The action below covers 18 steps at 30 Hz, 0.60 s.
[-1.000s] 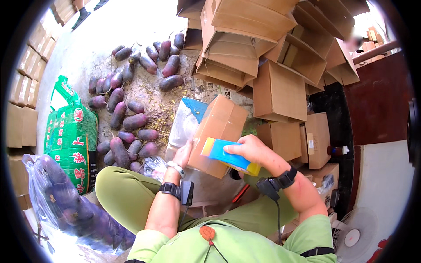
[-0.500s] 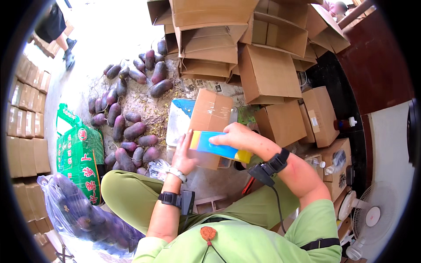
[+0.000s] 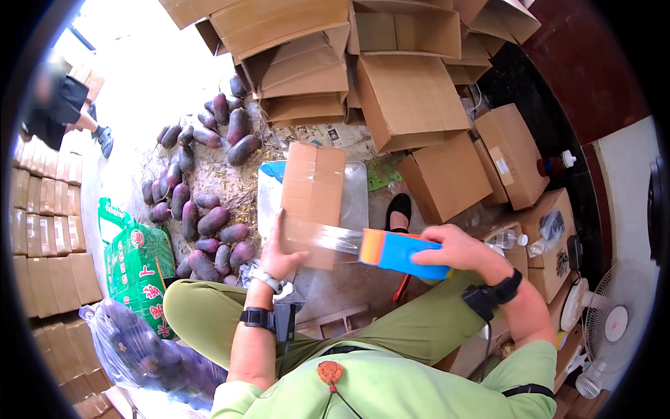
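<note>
A narrow brown carton (image 3: 315, 185) rests on a pale tray (image 3: 356, 192) in front of my knees. My left hand (image 3: 283, 257) presses against its near left edge, fingers stretched along the side and thumb spread out to the right. From there a strip of clear packing tape (image 3: 338, 239) runs taut across the carton to a blue and orange tape dispenser (image 3: 398, 253). My right hand (image 3: 457, 253) grips that dispenser right of the carton, its fingers wrapped round the far end. The carton's underside is hidden.
Dark purple radishes (image 3: 213, 220) lie on the ground to the left, near a green printed bag (image 3: 139, 265) and a filled plastic bag (image 3: 153, 349). Open cardboard boxes (image 3: 412, 98) are stacked ahead. A white fan (image 3: 614, 321) stands right; a person (image 3: 63, 105) is far left.
My right hand has drawn the dispenser to the right, away from the carton, and tape now stretches between them. My left hand stays by the carton's left edge. The view has shifted slightly.
</note>
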{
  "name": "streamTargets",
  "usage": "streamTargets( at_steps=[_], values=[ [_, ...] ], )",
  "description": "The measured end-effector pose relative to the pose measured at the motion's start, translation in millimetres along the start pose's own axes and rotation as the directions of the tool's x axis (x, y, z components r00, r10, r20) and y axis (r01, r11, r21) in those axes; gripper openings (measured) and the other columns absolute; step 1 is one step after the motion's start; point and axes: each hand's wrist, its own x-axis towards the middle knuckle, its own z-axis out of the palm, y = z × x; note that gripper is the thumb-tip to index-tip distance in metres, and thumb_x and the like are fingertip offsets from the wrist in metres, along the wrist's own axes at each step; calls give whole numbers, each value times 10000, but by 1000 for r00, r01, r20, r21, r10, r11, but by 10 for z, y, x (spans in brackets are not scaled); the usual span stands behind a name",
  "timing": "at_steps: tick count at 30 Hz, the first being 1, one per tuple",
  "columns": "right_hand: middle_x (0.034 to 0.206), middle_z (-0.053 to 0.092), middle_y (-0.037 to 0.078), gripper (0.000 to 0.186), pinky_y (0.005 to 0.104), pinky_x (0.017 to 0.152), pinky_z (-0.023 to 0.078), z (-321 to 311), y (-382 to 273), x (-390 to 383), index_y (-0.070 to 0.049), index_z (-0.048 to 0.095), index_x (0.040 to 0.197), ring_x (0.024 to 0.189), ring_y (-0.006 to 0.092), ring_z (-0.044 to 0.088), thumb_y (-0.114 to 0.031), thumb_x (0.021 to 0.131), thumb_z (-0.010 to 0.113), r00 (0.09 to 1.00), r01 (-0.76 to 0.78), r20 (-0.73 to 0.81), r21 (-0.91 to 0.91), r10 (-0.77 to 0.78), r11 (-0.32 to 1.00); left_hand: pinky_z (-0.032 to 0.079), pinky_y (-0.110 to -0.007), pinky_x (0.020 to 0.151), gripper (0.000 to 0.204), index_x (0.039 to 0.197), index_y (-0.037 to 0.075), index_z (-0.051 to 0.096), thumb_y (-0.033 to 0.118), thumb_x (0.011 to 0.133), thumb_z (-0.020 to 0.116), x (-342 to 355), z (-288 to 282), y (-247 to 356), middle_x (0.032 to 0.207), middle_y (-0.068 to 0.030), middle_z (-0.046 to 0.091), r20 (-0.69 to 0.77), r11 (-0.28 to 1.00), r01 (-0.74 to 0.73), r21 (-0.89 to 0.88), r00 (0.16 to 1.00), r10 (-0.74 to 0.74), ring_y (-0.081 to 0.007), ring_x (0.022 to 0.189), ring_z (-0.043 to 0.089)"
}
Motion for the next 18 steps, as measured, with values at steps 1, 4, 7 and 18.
streamTargets(
  at_steps=[1,4,7,18],
  values=[
    [824,647,106,516,321,708,488,-116,194,-95,15,666,928,759,190,609,-452,717,733,1000,-26,-8,19,27,999,376,-331,1043,1119,1515,147,131,-6,636,806,14,-13,-24,1456,-135,350,26,999,8,-46,1000,-7,-223,1276,406],
    [825,648,106,503,311,706,486,-174,380,-141,22,665,929,762,172,604,-426,716,743,998,-68,-10,28,68,997,378,-336,1040,1112,1517,148,116,-23,653,795,30,-8,-14,1456,-131,342,34,998,-3,-57,999,5,-225,1271,405],
    [860,661,158,581,345,729,490,-111,495,98,33,668,947,804,252,636,-497,712,700,996,-86,-10,-98,86,991,346,-338,1063,1092,1498,48,140,36,627,799,17,1,101,1467,-171,331,50,968,60,-243,998,-50,-245,1293,391],
    [941,661,234,665,421,805,474,448,720,1098,44,687,937,875,370,627,-555,655,629,992,-117,-93,-364,89,924,370,-357,1049,1113,1508,77,95,11,639,788,10,8,127,1463,-180,315,77,967,70,-245,996,-52,-266,1290,392]
  ],
)
